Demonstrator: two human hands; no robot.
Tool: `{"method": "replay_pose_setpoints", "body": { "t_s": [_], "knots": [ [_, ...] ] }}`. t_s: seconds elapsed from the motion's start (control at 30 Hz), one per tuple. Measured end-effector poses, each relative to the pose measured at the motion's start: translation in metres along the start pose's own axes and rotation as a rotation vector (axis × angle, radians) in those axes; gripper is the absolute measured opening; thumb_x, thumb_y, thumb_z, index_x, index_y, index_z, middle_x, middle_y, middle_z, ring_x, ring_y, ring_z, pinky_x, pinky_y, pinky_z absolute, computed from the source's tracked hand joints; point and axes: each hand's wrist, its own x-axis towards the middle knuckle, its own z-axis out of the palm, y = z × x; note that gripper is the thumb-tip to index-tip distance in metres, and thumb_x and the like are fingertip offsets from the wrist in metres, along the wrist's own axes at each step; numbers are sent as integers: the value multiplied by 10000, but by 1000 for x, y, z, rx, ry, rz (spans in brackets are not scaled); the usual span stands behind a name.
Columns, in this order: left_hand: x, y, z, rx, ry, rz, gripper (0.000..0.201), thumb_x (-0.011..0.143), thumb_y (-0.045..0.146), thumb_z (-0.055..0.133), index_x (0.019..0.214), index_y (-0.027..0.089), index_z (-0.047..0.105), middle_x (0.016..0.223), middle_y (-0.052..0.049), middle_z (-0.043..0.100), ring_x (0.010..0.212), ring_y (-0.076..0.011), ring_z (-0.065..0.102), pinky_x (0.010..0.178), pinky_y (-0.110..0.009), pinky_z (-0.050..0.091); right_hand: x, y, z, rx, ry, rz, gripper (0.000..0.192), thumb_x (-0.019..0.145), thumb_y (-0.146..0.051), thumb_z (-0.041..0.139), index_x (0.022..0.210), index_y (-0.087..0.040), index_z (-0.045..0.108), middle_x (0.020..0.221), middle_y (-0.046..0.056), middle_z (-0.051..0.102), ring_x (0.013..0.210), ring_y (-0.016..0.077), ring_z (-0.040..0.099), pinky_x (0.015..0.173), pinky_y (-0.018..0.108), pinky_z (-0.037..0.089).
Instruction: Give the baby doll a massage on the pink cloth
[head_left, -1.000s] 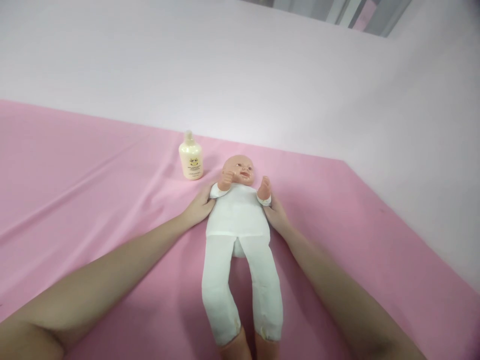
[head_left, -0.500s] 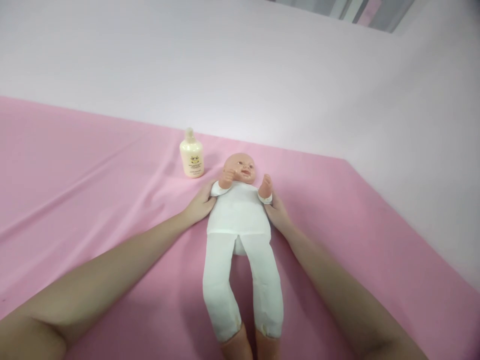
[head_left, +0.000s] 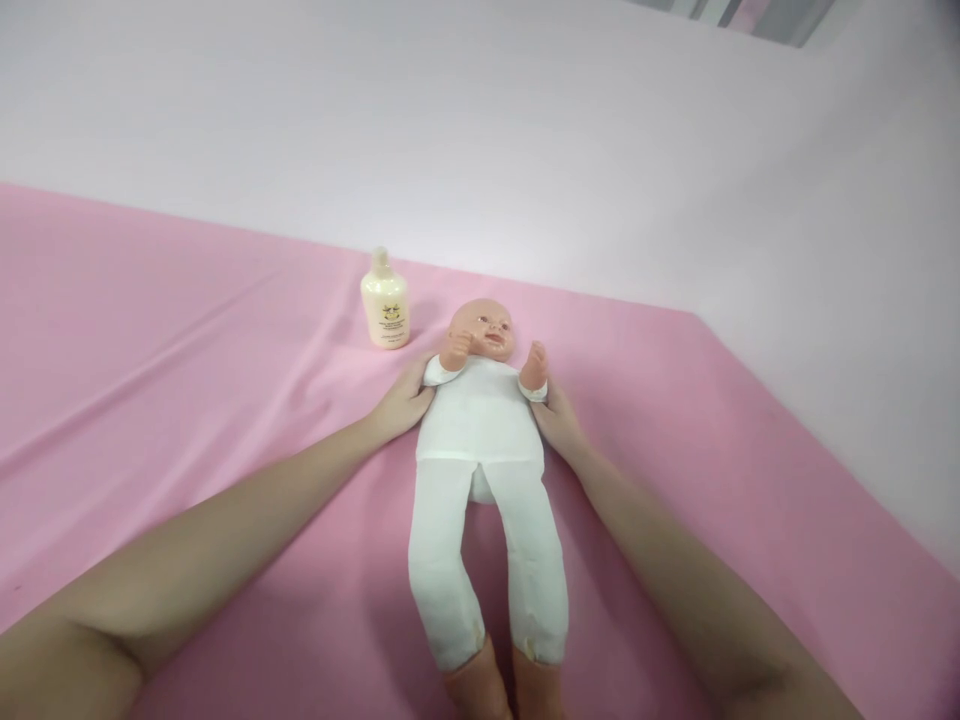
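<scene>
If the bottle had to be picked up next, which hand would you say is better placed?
Left, probably. The left hand rests at the doll's shoulder on the bottle's side; the right hand would have to cross the doll.

Left and right of the doll [head_left: 480,440], beyond the person's forearms, the pink sheet [head_left: 150,360] lies bare. A cream bottle [head_left: 385,311] stands just beyond the doll's shoulder, near the white wall [head_left: 525,150] behind its head.

Baby doll [head_left: 480,430] in white bodysuit, lying face-up on pink sheet [head_left: 187,380], arms raised, legs extended
</scene>
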Motion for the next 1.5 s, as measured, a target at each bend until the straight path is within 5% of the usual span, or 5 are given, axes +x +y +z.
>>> {"method": "replay_pose_setpoints", "body": {
  "t_s": [0.57, 0.93, 1.3, 1.5],
  "knots": [
    [-1, 1, 0, -29, 2, -9, 563, 968, 230, 568, 1526, 181, 516, 1576, -133, 590, 1448, -354, 562, 1256, -553, 437, -1, 1, 1, 47, 10, 4, 500, 929, -350, 613, 1405, -197, 627, 1380, 120, 731, 1310, 318, 672, 1159, 501, 533],
    [0, 4, -1, -43, -7, 0, 561, 962, 231, 576, 1520, 183, 536, 1551, -124, 615, 1456, -358, 553, 1272, -566, 419, -2, -8, 2, 50, -10, -17, 620, 953, -341, 612, 1550, -195, 533, 1473, 136, 689, 1544, 325, 501, 1304, 515, 401],
    [0, 6, -1, -35, -2, 7, 539, 956, 222, 564, 1492, 170, 548, 1526, -135, 631, 1433, -356, 575, 1247, -553, 454, -2, -8, 1, 47, -18, -8, 664, 947, -338, 622, 1586, -205, 502, 1512, 133, 662, 1556, 324, 490, 1325, 528, 372],
    [0, 6, -1, -40, -7, 1, 544, 960, 216, 560, 1502, 176, 548, 1530, -126, 632, 1434, -349, 578, 1250, -548, 458, -2, -6, 2, 37, 0, 18, 584, 935, -331, 614, 1502, -200, 580, 1485, 134, 680, 1454, 345, 592, 1266, 566, 446]
  ]
}}
